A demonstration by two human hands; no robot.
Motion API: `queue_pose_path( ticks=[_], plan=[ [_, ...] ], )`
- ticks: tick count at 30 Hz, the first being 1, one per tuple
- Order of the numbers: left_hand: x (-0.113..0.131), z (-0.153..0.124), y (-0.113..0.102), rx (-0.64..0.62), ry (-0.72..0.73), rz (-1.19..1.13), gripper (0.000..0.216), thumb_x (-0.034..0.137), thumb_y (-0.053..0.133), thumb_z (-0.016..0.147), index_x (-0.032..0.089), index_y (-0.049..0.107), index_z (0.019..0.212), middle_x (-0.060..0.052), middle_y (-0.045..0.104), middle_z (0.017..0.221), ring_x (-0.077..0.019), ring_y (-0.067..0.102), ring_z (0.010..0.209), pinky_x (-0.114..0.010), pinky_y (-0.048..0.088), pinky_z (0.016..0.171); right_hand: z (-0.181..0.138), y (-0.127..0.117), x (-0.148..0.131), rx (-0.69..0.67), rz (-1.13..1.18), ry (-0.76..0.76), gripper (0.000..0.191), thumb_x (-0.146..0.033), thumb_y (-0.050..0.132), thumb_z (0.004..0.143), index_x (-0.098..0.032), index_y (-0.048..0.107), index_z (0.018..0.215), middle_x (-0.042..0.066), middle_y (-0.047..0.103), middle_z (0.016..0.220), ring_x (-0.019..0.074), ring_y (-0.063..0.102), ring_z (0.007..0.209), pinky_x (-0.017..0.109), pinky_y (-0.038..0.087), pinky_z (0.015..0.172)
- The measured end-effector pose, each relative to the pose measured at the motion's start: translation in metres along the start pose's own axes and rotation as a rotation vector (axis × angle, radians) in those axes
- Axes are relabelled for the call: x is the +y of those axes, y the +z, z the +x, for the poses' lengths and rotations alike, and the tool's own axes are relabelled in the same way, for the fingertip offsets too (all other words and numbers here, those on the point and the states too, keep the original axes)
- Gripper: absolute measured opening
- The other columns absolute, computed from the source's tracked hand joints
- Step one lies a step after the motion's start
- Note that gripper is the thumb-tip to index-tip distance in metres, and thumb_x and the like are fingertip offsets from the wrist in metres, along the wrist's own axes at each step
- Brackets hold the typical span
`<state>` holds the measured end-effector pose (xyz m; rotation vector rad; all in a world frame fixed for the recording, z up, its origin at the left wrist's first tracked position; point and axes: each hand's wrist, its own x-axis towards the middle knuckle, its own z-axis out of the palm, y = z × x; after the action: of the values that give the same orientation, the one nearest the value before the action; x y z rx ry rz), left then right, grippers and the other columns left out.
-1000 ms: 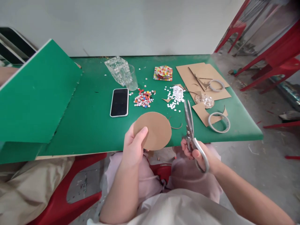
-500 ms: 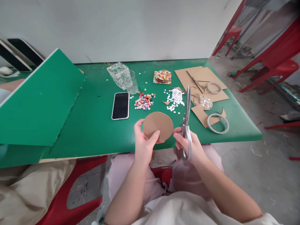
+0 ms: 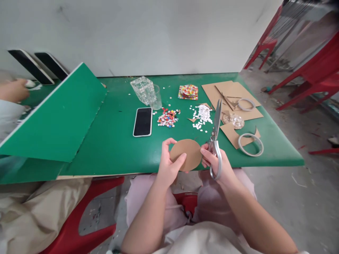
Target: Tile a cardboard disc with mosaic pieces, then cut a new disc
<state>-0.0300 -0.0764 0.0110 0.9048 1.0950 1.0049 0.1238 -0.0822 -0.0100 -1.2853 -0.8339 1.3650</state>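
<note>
A round brown cardboard disc [image 3: 192, 153] is gripped by my left hand [image 3: 168, 165], thumb on top and fingers beneath, over the table's front edge. My right hand [image 3: 219, 162] is closed around metal scissors [image 3: 216, 139], whose blades point up and away. The right thumb and fingertips touch the disc's right edge. Beyond the disc lie a heap of small coloured mosaic tiles [image 3: 168, 118] and a heap of white tiles [image 3: 204, 113]. To the right are a cut cardboard scrap [image 3: 231, 135] and a roll of tape [image 3: 240, 146].
A phone [image 3: 142, 122] lies left of the tiles, behind it a clear cup [image 3: 156, 98]. Cardboard sheets [image 3: 212, 91] with a second tape roll [image 3: 246, 109] lie back right. A green panel [image 3: 60, 116] stands at left; another person's hand [image 3: 16, 91] is behind it.
The disc has come lower and turned slightly, and my right fingertips are now against its edge. The view has shifted, and the other person's hand has appeared at left.
</note>
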Motion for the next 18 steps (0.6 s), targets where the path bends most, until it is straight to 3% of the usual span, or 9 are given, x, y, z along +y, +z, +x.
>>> queue_pose_path(
  ticks=[3, 5, 10, 14, 18],
  plan=[
    [-0.003, 0.000, -0.001, -0.002, 0.045, 0.008, 0.045, 0.033, 0.063, 0.072, 0.027, 0.046, 0.112, -0.006, 0.054, 0.109, -0.0177, 0.060, 0.073, -0.025, 0.052, 0.046, 0.001, 0.004, 0.004, 0.002, 0.036, 0.032, 0.023, -0.036, 0.065, 0.073, -0.017, 0.051, 0.073, -0.010, 0.033, 0.044, 0.0055, 0.032, 0.038, 0.019, 0.030, 0.039],
    [-0.007, 0.001, -0.003, -0.091, 0.027, -0.054, 0.045, 0.036, 0.060, 0.075, 0.028, 0.050, 0.118, -0.007, 0.052, 0.118, -0.0221, 0.060, 0.088, -0.026, 0.054, 0.056, 0.002, 0.005, 0.007, 0.003, 0.054, 0.030, 0.025, -0.038, 0.065, 0.073, -0.018, 0.051, 0.075, -0.010, 0.033, 0.045, 0.0055, 0.030, 0.038, 0.019, 0.031, 0.038],
    [-0.018, 0.000, -0.008, -0.348, -0.072, -0.455, 0.060, 0.063, 0.040, 0.079, 0.032, 0.040, 0.130, -0.009, 0.047, 0.131, -0.0329, 0.051, 0.110, -0.038, 0.056, 0.059, 0.007, 0.004, 0.012, -0.058, -0.078, -0.002, 0.028, -0.043, 0.064, 0.074, -0.018, 0.051, 0.075, -0.008, 0.035, 0.049, 0.0066, 0.032, 0.042, 0.020, 0.029, 0.039],
    [-0.021, -0.006, -0.011, -0.323, -0.131, -0.628, 0.055, 0.060, 0.033, 0.083, 0.028, 0.045, 0.125, -0.012, 0.049, 0.130, -0.0346, 0.048, 0.115, -0.047, 0.055, 0.063, 0.007, 0.002, 0.010, -0.132, -0.259, -0.035, 0.031, -0.047, 0.062, 0.074, -0.018, 0.052, 0.074, -0.007, 0.038, 0.052, 0.0081, 0.033, 0.045, 0.021, 0.029, 0.041],
    [-0.022, -0.012, -0.014, -0.257, -0.120, -0.781, 0.055, 0.053, 0.035, 0.085, 0.027, 0.032, 0.133, -0.017, 0.055, 0.122, -0.0329, 0.055, 0.107, -0.050, 0.048, 0.077, 0.002, -0.001, 0.008, -0.110, -0.286, -0.057, 0.030, -0.047, 0.063, 0.072, -0.019, 0.054, 0.075, -0.005, 0.047, 0.058, 0.0089, 0.039, 0.049, 0.022, 0.032, 0.044]
  ],
)
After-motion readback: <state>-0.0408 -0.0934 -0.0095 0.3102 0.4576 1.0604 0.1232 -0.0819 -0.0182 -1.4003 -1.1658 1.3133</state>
